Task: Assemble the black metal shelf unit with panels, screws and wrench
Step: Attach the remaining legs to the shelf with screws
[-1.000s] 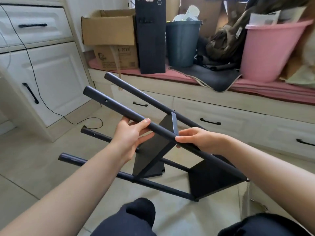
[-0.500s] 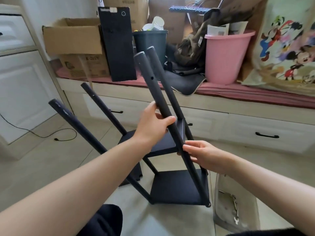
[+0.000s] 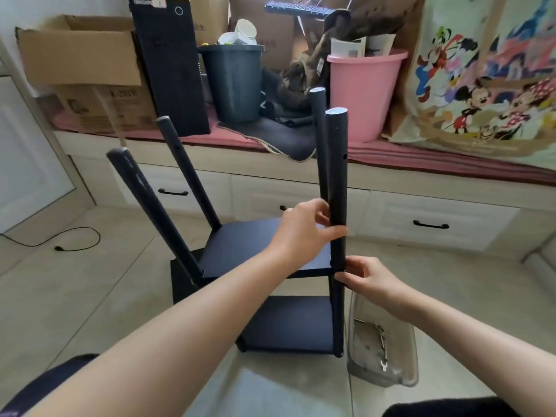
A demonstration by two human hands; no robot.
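Two hands steady my shelf unit (image 3: 264, 254) upright: left hand (image 3: 304, 228) grips the near post (image 3: 337, 176); right hand (image 3: 365, 279) pinches it toward 5 o'clock, beside the screw tray (image 3: 406, 371).

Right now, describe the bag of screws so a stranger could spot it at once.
Find the black shelf unit standing on the tiled floor. By its near right post lies a clear plastic bag. It alone is see-through, with small metal hardware inside.

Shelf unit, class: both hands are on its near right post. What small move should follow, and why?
Probably let go and fetch a screw from the clear bag: the shelf unit stands with two panels fitted, the left hand and right hand hold one post, whose upper holes look empty.
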